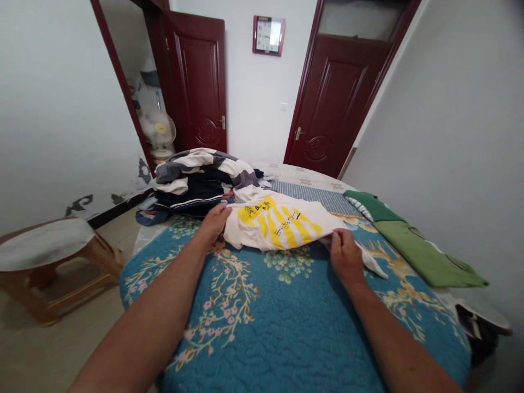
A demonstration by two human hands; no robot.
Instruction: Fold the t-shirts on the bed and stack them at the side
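Observation:
A white T-shirt with yellow stripes and black print (282,224) lies partly folded on the blue floral quilt (262,322) covering the bed. My left hand (213,222) is closed on the shirt's left edge, fingers curled around the cloth. My right hand (345,254) pinches the shirt's right edge, near a white sleeve that trails off to the right. Both forearms reach forward over the quilt.
A pile of striped and dark clothes (200,183) sits behind the shirt. A folded green garment (421,251) lies along the right wall. A wooden stool (53,256) stands left of the bed. Two dark red doors (335,103), a fan (158,128) and a wall clock (268,35) are beyond.

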